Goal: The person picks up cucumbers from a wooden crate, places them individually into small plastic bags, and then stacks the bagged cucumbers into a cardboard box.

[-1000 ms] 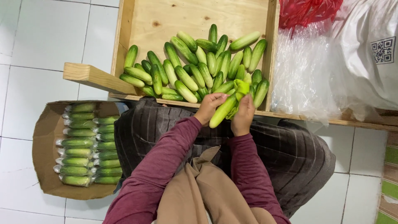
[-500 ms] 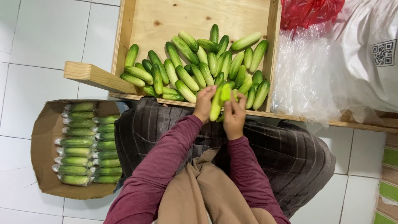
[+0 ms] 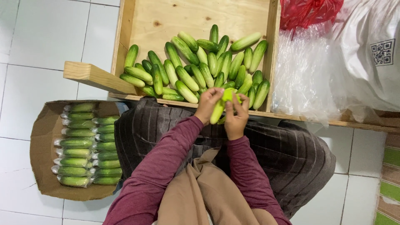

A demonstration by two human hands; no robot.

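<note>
A pale green cucumber [image 3: 218,111] is being gripped between the left hand [image 3: 208,105] and right hand [image 3: 236,118], fingers closing on it and a bright green wrapper; just beyond them, the heaped loose cucumbers [image 3: 196,68] are risking being knocked.

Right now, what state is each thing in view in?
Left hand: gripping a cucumber.
Right hand: fingers on the same cucumber's upper end.
Held cucumber: lifted clear of the pile, bright green piece at its top.
Loose cucumbers: unwrapped, heaped in the tray.
Wooden tray: partly filled, far end bare.
Cardboard box: open, holding wrapped cucumbers in rows.
Clear plastic bags: crumpled beside the tray.
</note>
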